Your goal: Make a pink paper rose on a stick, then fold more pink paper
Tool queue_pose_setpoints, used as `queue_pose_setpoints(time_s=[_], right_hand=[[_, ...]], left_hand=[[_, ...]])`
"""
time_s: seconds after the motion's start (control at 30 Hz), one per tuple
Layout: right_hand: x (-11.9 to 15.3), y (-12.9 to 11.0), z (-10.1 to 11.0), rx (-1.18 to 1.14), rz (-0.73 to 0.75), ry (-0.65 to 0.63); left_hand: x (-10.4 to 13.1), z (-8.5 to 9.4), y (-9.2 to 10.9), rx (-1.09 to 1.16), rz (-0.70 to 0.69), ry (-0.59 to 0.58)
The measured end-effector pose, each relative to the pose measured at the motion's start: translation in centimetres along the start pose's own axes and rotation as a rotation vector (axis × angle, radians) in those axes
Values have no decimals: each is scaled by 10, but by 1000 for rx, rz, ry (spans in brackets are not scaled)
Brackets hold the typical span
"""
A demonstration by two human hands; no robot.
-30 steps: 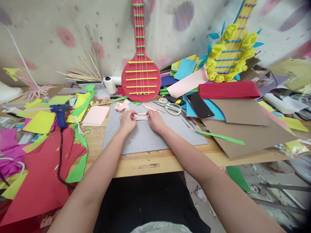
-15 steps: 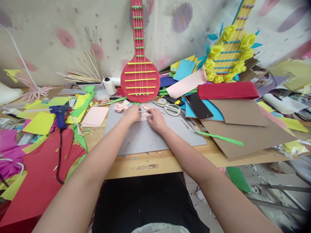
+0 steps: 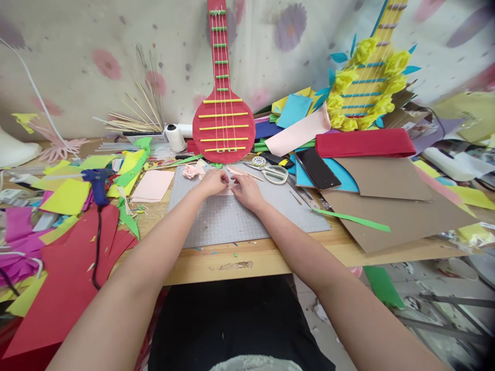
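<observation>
Both of my hands meet over the grey cutting mat (image 3: 247, 221). My left hand (image 3: 215, 182) has its fingers closed on one side of a small piece of pale pink crepe paper (image 3: 225, 192). From the other side my right hand (image 3: 248, 190) pinches the same piece, its fingers curled close to the left ones. Most of the paper is hidden by the fingers. Just left of my left hand lies a crumpled pink paper flower (image 3: 191, 171). White-handled scissors (image 3: 276, 175) rest on the mat beyond my right hand.
A red paper lute (image 3: 223, 126) stands behind the mat. Left are a blue glue gun (image 3: 99, 186), pink paper squares (image 3: 153, 186) and red paper (image 3: 73, 278). Right are a phone (image 3: 317, 169), brown cardboard (image 3: 394, 206) and a green strip (image 3: 351, 219). A yellow flowered instrument (image 3: 363, 87) leans behind.
My left hand has shifted slightly and its fingers have curled in more, nearer my right fingers. Less of the pink paper shows between them. The view has moved very slightly.
</observation>
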State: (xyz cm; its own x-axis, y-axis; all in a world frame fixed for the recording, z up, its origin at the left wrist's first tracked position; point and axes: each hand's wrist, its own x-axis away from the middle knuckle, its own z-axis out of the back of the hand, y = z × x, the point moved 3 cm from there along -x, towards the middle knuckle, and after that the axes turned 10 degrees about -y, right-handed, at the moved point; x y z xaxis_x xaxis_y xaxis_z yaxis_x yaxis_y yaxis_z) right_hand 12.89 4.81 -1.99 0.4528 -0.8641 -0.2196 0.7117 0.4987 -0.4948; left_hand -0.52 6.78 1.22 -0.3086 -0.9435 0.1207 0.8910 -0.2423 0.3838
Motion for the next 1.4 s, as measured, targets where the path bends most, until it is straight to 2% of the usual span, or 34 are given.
queue_pose_setpoints(time_s=[0.17, 0.4, 0.57, 0.73, 0.9, 1.1, 1.2, 1.23, 1.33, 1.4], right_hand=[[0, 1, -1, -9, 29, 2], [1, 2, -1, 15, 88, -39], [4, 0, 5, 5, 116, -110], [3, 3, 5, 11, 76, -112], [4, 5, 3, 34, 86, -117], [5, 1, 5, -49, 122, -137], [3, 0, 6, -180, 87, -168], [2, 2, 6, -259, 55, -165], [-1, 6, 8, -606, -72, -130], [-3, 7, 8, -809, -137, -117]], left_hand=[[10, -1, -10, 167, -85, -9], [25, -5, -12, -108, -235, 24], [32, -6, -8, -169, -305, -7], [36, -4, -5, -156, -273, -53], [33, -6, -9, -69, -169, -30], [26, -10, -15, 148, -72, -104], [24, -6, -17, 308, -52, -92], [23, -4, -17, 406, -45, -50], [24, 1, -19, 842, 16, 187], [25, -4, -16, 1116, 61, 257]])
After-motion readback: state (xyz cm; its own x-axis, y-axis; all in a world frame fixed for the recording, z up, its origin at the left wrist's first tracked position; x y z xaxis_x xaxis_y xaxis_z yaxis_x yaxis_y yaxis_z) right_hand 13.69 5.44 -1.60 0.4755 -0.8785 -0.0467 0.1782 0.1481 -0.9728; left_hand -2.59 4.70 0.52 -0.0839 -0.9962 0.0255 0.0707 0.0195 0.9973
